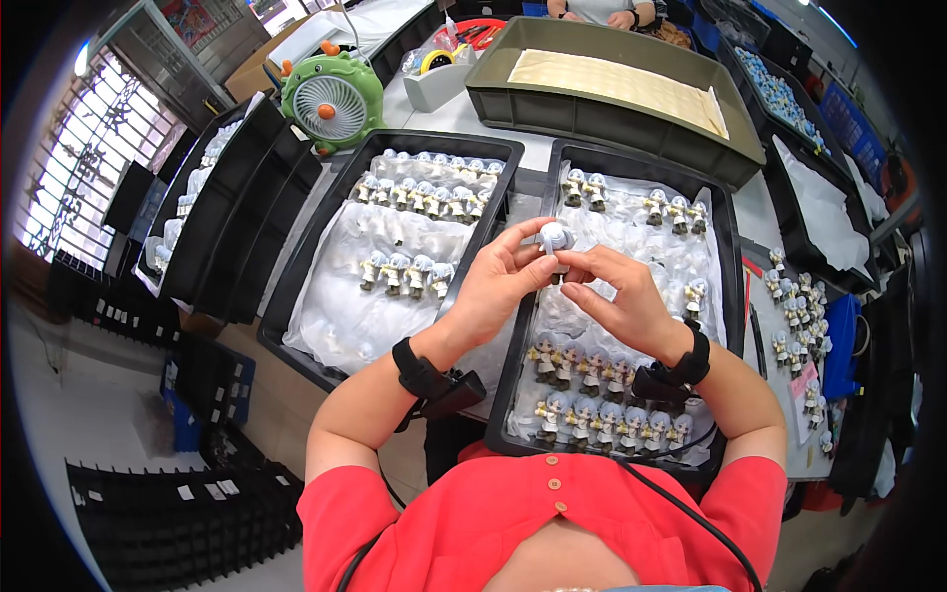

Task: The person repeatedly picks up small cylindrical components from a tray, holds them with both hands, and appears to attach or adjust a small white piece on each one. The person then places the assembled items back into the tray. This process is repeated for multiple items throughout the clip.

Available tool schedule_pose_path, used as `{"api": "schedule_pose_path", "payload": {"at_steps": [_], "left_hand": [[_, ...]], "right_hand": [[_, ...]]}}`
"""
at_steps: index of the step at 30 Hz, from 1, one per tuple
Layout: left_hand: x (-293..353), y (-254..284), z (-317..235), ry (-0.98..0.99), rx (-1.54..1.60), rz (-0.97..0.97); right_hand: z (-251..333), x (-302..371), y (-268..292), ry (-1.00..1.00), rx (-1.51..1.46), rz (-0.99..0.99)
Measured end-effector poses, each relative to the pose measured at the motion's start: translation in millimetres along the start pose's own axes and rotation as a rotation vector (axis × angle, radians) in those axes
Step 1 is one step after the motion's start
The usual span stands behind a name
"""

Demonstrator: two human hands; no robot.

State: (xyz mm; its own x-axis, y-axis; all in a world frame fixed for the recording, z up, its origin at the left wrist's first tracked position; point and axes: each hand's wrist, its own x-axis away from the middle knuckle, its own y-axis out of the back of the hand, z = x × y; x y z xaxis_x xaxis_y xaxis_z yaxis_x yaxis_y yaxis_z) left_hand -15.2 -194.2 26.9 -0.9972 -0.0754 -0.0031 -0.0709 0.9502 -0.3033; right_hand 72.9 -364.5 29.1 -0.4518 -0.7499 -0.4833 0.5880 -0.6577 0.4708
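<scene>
Bench (pixel 534 150), white-topped, bearing two lined black trays (pixel 731 266) and green fan (pixel 330 104); barred window (pixel 89 158), far left; black crates (pixel 178 538) on floor, white labels (pixel 184 492), wording illegible; hands (pixel 495 286) pinching one pale-haired figurine (pixel 555 238) above right tray's left side.

Figurine (pixel 556 236) partly hidden behind fingers (pixel 594 262), co-worker (pixel 600 11) cut off at top edge.
</scene>
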Motion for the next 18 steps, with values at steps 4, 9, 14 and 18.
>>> {"api": "schedule_pose_path", "payload": {"at_steps": [4,9,14,18], "left_hand": [[1,2,-3,0.09,0.102,-0.031],[1,6,-2,0.068,0.244,-0.011],[0,5,-3,0.066,0.258,-0.042],[-1,8,0,0.115,0.298,-0.083]], "right_hand": [[-4,0,1,-0.04,-0.071,-0.052],[-12,2,-2,-0.141,-0.177,-0.132],[-15,3,-4,-0.29,-0.342,-0.086],[-15,3,-6,-0.366,-0.479,-0.056]]}}
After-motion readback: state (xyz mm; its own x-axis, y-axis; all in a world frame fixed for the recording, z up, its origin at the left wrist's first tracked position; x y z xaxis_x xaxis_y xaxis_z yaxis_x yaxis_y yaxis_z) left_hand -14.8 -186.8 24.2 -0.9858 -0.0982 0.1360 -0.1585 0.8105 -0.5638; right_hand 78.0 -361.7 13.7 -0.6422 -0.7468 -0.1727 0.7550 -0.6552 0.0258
